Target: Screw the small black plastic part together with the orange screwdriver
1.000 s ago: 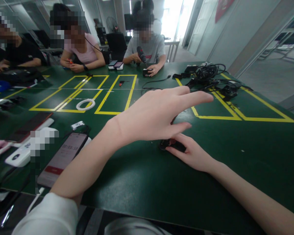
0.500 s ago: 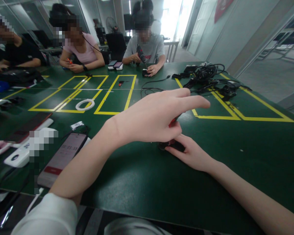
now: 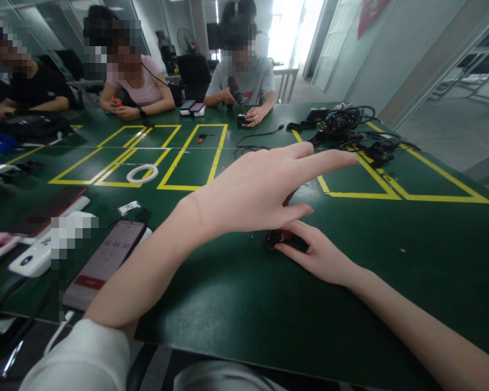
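My left hand (image 3: 252, 190) reaches across from the left above the black part, palm down. Its index finger points out to the right and its thumb is stretched away from the fingers. Between thumb and fingers shows a sliver of a dark-handled tool (image 3: 288, 199); the palm hides most of it, so its kind cannot be made out. Just below, my right hand (image 3: 320, 252) rests on the table with thumb and fingers closed round a small black part (image 3: 272, 240). Only the part's rounded left end and some of its dark body show.
A phone with a running timer (image 3: 106, 260) and a white power strip (image 3: 52, 244) lie at left. Farther off are a white tape ring (image 3: 142, 174) and tangled black cables (image 3: 342, 125). Across the green table (image 3: 228, 304), a person holds a power drill (image 3: 235, 89).
My left thumb has straightened and moved away from the tool, and the index finger reaches slightly farther right. The red seen beside the thumb is now hidden. My right hand stays put.
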Action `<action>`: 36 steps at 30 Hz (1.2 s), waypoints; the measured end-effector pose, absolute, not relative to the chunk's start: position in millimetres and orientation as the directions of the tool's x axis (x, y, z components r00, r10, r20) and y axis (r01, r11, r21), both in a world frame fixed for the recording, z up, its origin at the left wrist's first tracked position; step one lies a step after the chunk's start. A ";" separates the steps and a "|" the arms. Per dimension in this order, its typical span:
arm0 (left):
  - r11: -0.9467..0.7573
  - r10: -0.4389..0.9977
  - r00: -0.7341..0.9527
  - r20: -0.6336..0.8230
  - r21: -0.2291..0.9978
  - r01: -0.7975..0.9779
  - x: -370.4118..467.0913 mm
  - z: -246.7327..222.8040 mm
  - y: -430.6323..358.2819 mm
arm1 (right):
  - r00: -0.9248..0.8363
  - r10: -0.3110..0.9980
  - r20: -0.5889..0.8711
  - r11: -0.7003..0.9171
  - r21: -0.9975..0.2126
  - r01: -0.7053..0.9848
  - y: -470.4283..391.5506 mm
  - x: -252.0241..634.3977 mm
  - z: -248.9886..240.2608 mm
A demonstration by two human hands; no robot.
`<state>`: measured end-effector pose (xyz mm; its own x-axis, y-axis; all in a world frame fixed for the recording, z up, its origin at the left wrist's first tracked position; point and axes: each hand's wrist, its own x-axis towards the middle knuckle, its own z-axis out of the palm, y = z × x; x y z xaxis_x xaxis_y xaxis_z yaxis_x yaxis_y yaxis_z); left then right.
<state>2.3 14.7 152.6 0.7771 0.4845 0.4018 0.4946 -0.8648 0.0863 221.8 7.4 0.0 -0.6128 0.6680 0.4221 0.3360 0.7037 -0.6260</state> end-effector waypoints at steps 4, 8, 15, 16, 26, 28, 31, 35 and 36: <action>-0.881 0.460 0.794 0.398 0.089 0.465 2.4 152.4 14.8 | -0.611 0.669 0.423 0.702 -0.628 0.335 7.3 222.1 0.3; -0.873 0.468 0.777 0.421 0.083 0.481 3.2 152.8 14.4 | -0.619 0.675 0.401 0.692 -0.634 0.345 7.3 222.3 0.1; -0.864 0.480 0.784 0.394 0.061 0.499 3.7 154.9 12.2 | -0.616 0.665 0.422 0.710 -0.615 0.345 7.5 222.8 1.8; -0.862 0.484 0.781 0.394 0.059 0.504 3.8 155.1 12.1 | -0.616 0.667 0.420 0.707 -0.618 0.344 7.6 222.9 1.8; -0.860 0.487 0.793 0.367 0.045 0.508 6.5 154.7 13.0 | -0.619 0.670 0.411 0.704 -0.616 0.353 7.1 222.8 0.5; -0.858 0.489 0.788 0.375 0.045 0.511 6.0 154.4 13.6 | -0.619 0.670 0.411 0.703 -0.620 0.349 7.3 222.8 0.2; -0.856 0.495 0.785 0.372 0.056 0.513 5.2 153.6 13.7 | -0.608 0.668 0.428 0.711 -0.607 0.354 7.7 222.7 -0.1; -0.866 0.485 0.797 0.359 0.071 0.495 5.1 153.5 13.3 | -0.609 0.671 0.424 0.710 -0.604 0.362 7.8 222.4 0.5; -0.867 0.484 0.797 0.363 0.073 0.493 5.3 153.6 13.5 | -0.610 0.672 0.419 0.707 -0.609 0.360 7.8 222.4 0.7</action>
